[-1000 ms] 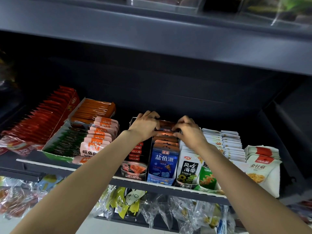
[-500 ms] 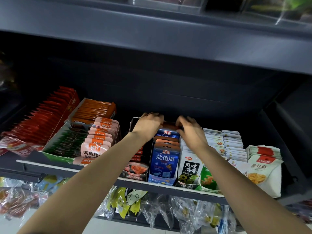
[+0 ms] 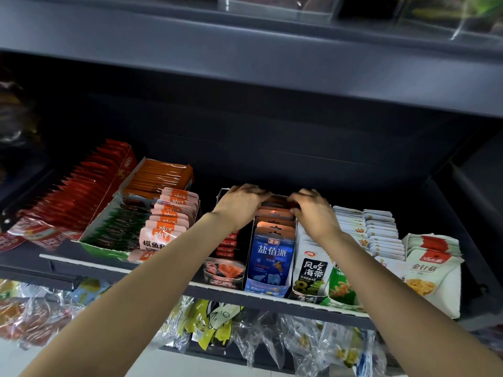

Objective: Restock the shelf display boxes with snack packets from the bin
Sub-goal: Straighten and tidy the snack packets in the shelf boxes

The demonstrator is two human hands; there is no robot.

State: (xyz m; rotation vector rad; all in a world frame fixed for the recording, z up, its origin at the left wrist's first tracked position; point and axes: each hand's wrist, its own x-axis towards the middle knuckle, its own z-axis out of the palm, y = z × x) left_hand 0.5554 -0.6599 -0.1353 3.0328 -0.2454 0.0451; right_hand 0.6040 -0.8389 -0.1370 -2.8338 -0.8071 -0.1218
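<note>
Blue snack packets [image 3: 273,257] standing upright in a row inside a narrow display box [image 3: 268,290] at the middle of the dark shelf [image 3: 168,278], front packet facing out with white characters on blue, the ones behind showing orange-lit tops with hang holes. Left hand [image 3: 241,205] laid palm-down over the far end of that row, fingers curled over the back packets and the box's rear edge. Right hand [image 3: 313,210] just beside it, fingers bent down onto the same back packets; fingertips of both hands nearly meeting over the row. Grip of each hand: pressed and partly curled onto the packet tops, whether actually pinching one cannot be told. Both forearms reaching in from below.

Just left of the blue row, a lower box with red packets [image 3: 227,244] and a picture of orange food on its front. Just right, white seaweed packets [image 3: 313,270] with black lettering, then green-fronted packets [image 3: 340,289], then rows of white packets [image 3: 381,235], and at the far right white packets with red labels [image 3: 432,257]. Farther left, pink fish-snack packets [image 3: 166,229], dark green packets [image 3: 119,229], orange packets [image 3: 160,175] and a long file of red packets [image 3: 79,191]. Clear bagged snacks [image 3: 212,322] hanging below the shelf edge.
</note>
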